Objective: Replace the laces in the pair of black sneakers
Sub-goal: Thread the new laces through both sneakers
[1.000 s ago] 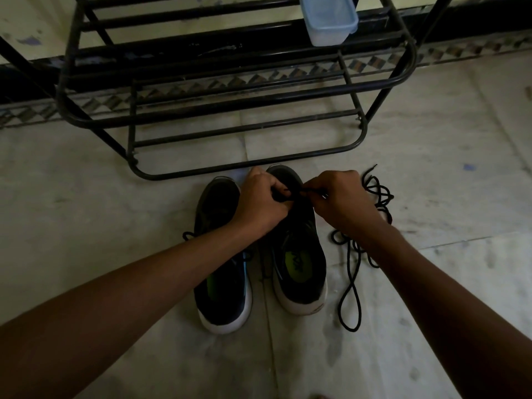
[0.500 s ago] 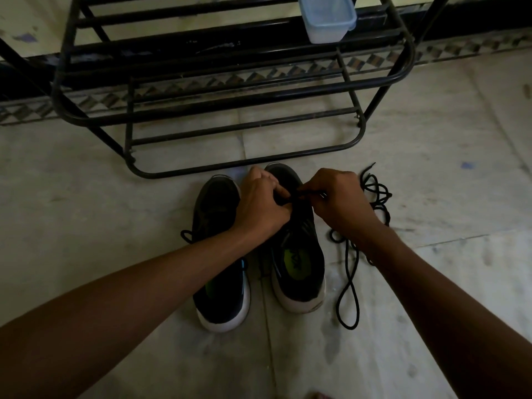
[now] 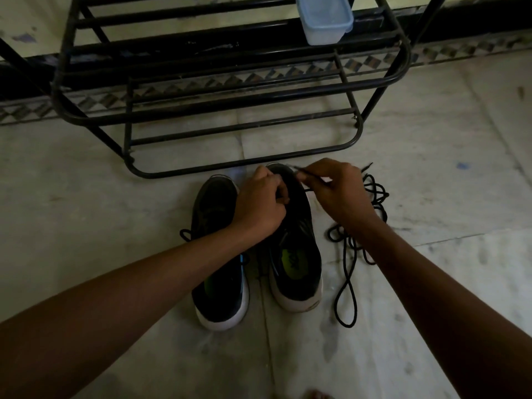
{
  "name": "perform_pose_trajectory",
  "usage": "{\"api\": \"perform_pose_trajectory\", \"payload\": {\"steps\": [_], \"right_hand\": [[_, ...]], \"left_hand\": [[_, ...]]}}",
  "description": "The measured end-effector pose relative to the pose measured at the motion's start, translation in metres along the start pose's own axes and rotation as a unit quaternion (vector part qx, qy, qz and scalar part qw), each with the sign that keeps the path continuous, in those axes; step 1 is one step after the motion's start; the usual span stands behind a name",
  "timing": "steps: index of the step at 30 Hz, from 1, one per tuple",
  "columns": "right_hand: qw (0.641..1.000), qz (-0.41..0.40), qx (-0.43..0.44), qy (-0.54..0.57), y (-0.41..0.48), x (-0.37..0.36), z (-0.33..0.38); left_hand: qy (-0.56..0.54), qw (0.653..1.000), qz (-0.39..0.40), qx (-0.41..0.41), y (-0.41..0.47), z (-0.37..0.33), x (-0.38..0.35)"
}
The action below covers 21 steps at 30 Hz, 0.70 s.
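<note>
- Okay, pale stone floor fills most of the view, with a patterned border strip along the wall at the top.
- Black metal rack stands on the floor at the top, its lowest front bar just beyond the shoe toes.
- Both bare forearms reach in from the bottom corners and meet over the shoes.
- Left sneaker and right sneaker sit side by side on the floor in the centre, near each other, toes toward the rack, white soles toward the camera, green insoles showing.
- Left hand is on the toe half of the right sneaker, fingers curled round the upper's edge; exactly which part they grip is too dark to tell.
- Right hand hovers just right of that toe, thumb and fingers pinching a lace end. The end is blurred and points up-left toward the left hand.
- Loose black lace lies tangled on the floor right of the right sneaker, one long loop trailing toward the camera.
- Clear plastic box sits on an upper rack shelf, top right.
- Small lace loop sticks out at the left sneaker's left side.
</note>
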State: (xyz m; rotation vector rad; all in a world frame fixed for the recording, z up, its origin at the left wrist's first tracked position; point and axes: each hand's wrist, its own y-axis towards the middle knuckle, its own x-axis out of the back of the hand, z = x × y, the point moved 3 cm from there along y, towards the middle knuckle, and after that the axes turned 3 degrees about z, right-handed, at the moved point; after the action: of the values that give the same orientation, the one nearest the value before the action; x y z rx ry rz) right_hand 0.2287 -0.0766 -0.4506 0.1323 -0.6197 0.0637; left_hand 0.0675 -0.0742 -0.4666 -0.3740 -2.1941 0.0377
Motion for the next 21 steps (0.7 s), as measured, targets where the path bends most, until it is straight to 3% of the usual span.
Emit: {"api": "perform_pose_trajectory", "payload": {"steps": [4, 9, 16, 17, 19, 21], "right_hand": [[0.973, 0.059, -0.086, 0.206, 0.007, -0.005, -0.002], [0.961, 0.111, -0.125, 0.219, 0.010, -0.011, -0.011], [0.977, 0.128, -0.096, 0.138, 0.015, -0.015, -0.014], [0.977, 0.129, -0.097, 0.138, 0.015, -0.016, -0.014], [0.980, 0.133, -0.088, 0.120, 0.015, -0.017, -0.014], [0.984, 0.137, -0.068, 0.091, 0.014, -0.017, -0.013]], "left_hand": [[-0.014, 1.000, -0.011, 0.000, -0.003, 0.003, 0.010], [-0.152, 0.987, -0.030, 0.046, -0.008, 0.014, 0.020], [-0.419, 0.900, -0.098, 0.072, -0.027, 0.009, 0.030], [-0.384, 0.915, -0.116, 0.051, -0.029, 0.008, 0.036], [-0.195, 0.973, -0.125, -0.010, -0.031, 0.007, 0.052], [0.009, 0.998, -0.047, -0.031, -0.032, 0.007, 0.062]]}}
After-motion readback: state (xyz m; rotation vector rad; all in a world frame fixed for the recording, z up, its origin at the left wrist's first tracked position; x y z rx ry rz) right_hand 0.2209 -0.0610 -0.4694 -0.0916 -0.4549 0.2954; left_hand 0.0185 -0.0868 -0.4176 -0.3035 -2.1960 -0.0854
